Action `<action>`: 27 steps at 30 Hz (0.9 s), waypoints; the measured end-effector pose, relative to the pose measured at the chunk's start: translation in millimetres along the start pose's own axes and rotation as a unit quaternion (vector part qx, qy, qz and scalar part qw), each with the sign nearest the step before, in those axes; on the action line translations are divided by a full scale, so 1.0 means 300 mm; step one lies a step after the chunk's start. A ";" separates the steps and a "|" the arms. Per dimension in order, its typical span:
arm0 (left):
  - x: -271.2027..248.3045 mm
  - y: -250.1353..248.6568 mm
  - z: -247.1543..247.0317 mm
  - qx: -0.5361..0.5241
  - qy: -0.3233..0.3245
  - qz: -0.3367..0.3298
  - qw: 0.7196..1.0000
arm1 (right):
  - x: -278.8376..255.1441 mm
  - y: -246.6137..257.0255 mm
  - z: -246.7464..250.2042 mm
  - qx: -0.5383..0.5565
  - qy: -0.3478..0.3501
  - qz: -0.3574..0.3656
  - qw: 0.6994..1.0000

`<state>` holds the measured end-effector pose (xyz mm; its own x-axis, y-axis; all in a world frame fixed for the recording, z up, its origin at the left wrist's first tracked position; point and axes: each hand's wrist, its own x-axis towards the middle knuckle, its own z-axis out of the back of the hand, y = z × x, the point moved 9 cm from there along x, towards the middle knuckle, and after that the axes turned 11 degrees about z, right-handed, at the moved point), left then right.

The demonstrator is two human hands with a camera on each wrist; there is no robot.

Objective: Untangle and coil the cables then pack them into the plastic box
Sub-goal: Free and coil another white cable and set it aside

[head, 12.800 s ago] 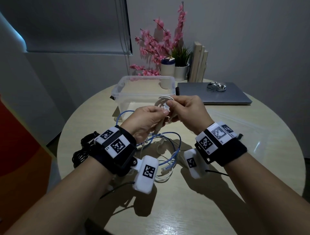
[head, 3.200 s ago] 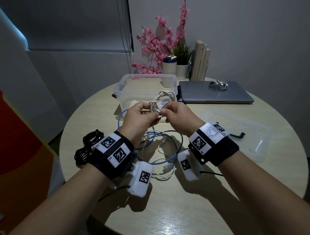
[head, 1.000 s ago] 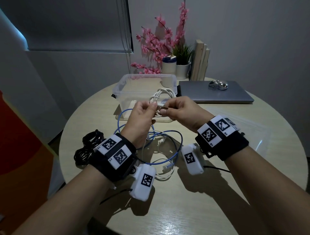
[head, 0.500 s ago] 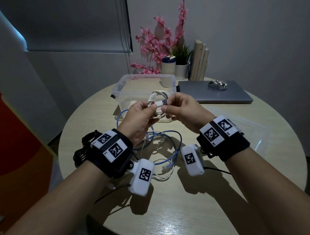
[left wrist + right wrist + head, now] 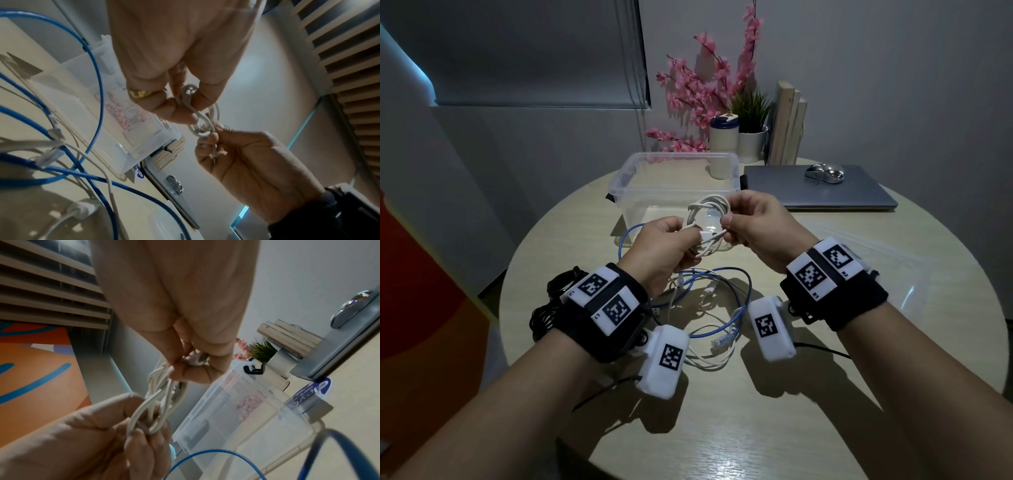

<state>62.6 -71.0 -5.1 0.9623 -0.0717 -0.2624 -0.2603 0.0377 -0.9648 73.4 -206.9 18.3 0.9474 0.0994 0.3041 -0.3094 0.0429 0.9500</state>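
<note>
The room is dim, lit from above and behind the person: both forearms throw dark, soft-edged shadows onto the bench (image 5: 722,428), which shows a pale glare patch near its front edge. A cool glow edges the blind (image 5: 517,51) at far left. The head view bows straight lines at its edges. Both wrist views are soft and grainy, the nearest fingers (image 5: 144,451) blurred.

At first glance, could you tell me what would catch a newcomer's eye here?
Both hands, left hand and right hand, hold a coiled white cable just in front of the clear plastic box. Below them a blue cable sprawls tangled on the round table; pink blossoms stand behind.
</note>
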 end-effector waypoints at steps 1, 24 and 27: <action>0.000 -0.001 0.000 -0.001 0.001 0.005 1.000 | -0.002 -0.003 -0.003 0.005 -0.003 -0.001 1.000; -0.014 -0.025 -0.043 0.063 0.035 -0.097 0.993 | -0.010 0.025 -0.002 0.023 -0.020 -0.007 1.000; -0.020 -0.013 -0.074 0.085 0.058 -0.098 0.990 | -0.004 0.025 -0.006 0.068 -0.029 -0.010 0.997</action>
<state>56.2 -92.9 -0.2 0.9750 -0.2071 -0.0809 -0.0437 0.1783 -0.9830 69.7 -204.7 24.9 0.9576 0.0420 0.2852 -0.2806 -0.0913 0.9555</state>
